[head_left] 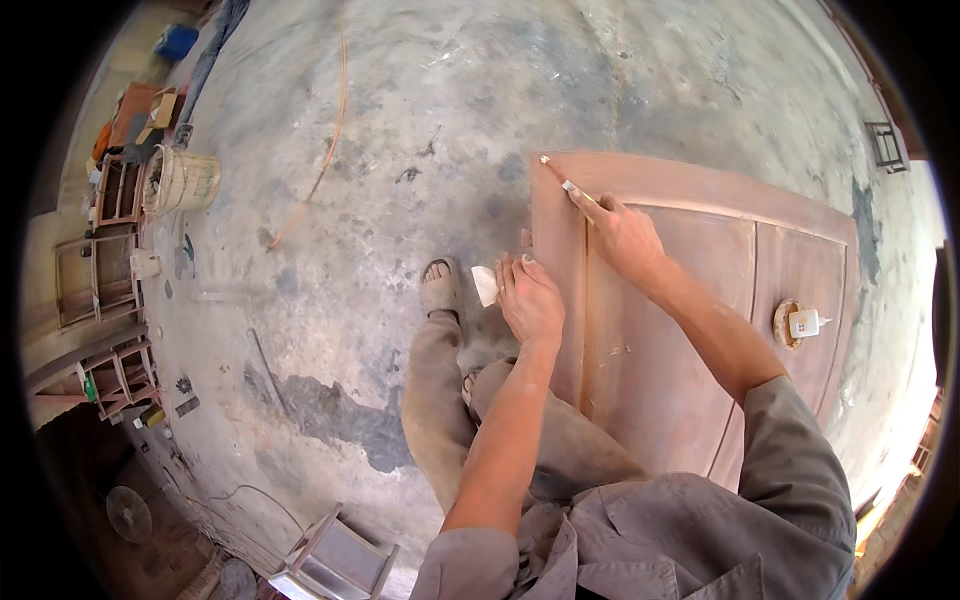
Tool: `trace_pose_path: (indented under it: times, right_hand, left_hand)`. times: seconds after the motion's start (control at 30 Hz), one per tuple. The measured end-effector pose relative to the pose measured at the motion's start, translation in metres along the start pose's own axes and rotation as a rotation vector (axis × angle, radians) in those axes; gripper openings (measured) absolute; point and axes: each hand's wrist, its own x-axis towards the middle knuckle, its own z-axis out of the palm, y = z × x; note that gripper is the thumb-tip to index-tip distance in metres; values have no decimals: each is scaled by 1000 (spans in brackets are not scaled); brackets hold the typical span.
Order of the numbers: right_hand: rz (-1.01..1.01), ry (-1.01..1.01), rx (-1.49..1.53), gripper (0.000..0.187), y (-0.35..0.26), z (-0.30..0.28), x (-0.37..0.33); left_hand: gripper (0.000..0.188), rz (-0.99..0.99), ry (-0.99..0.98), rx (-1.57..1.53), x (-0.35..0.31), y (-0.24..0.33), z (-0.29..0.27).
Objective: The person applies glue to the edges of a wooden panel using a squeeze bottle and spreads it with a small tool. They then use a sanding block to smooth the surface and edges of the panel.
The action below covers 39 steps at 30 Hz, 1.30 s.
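A reddish-brown wooden panel (680, 290), like a cabinet door with a raised frame, lies in front of me to the right. My right hand (628, 238) is closed around a slim tool (567, 186) with a pale handle and a narrow blade. The blade's tip rests at the panel's far left corner, by a small cream-coloured dab (544, 160). Beside the panel's left edge, my left hand (530, 297) is closed on a flat white piece with a curved edge (484, 286); its kind is unclear. A white bottle with a nozzle (804, 323) lies on the panel's right part.
The bottle overlaps a round brown disc or ring (785, 322). My sandalled foot (440, 287) stands left of the panel on the stained concrete floor (330, 180). A bucket (182, 180) and wooden frames (100, 280) line the left side. A metal-topped stool (335, 560) stands lower left.
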Motion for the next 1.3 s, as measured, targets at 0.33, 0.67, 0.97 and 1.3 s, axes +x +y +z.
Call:
trace_pose_path:
  times: [0.33, 0.67, 0.97, 1.3]
  right_hand:
    - [-7, 41, 25, 65, -5, -2, 8]
    - [2, 8, -11, 63, -12, -7, 18]
    - [-2, 50, -4, 66, -11, -1, 33]
    - [43, -39, -2, 65, 19, -38, -37]
  left_hand:
    - [43, 50, 20, 19, 1, -6, 3]
    - [46, 27, 25, 1, -2, -1, 1]
    - [44, 39, 9, 20, 0, -4, 6]
    - [45, 55, 11, -4, 0, -3, 3]
